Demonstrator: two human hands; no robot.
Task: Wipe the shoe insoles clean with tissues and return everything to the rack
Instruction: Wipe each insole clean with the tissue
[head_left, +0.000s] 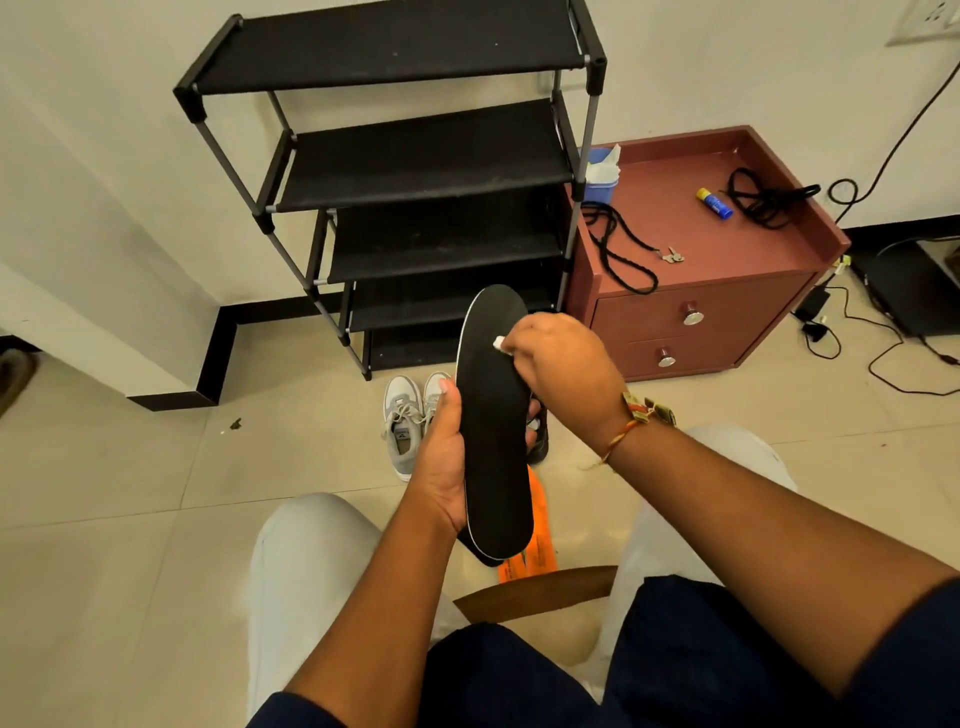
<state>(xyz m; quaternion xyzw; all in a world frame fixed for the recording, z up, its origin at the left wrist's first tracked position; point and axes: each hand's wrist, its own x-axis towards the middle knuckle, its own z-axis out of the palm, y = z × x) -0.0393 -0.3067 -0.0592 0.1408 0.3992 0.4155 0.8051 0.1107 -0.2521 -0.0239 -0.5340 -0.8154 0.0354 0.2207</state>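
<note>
Open gaps between the rack (415, 156) shelves; grey shoes (402, 421) on the floor before its foot, cabinet (649, 312) just beside its right side

Rack (415, 171) left of cabinet (727, 291), sneakers (410, 415) before rack

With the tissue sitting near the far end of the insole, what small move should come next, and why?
Probably drag the tissue down the insole toward the near end. The right hand presses it against the far part only, most of the black surface lies below it, and the left hand grips the insole's edge, holding it steady.
</note>
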